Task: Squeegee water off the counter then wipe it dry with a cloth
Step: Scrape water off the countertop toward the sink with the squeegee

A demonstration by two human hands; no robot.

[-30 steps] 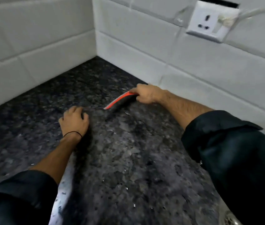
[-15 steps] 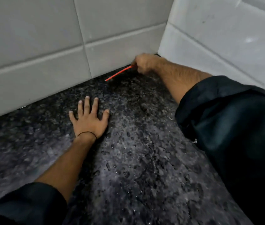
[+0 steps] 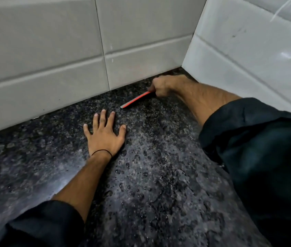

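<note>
The dark speckled granite counter (image 3: 150,193) is wet, with water droplets scattered over its middle and near part. My right hand (image 3: 162,86) is closed around the handle of a red-edged squeegee (image 3: 135,101), whose blade rests on the counter near the back corner of the tiled walls. My left hand (image 3: 105,134) lies flat on the counter with its fingers spread, a short way in front of the blade's left end. A thin black band circles the left wrist. No cloth is in view.
Grey wall tiles (image 3: 52,59) run along the back of the counter and white tiles (image 3: 257,56) along the right, meeting in a corner just behind my right hand. My dark sleeves cover the lower left and the right of the view.
The squeegee has come a little away from the back wall toward me. My left hand went from loosely curled a second ago to flat and spread, and stays planted.
</note>
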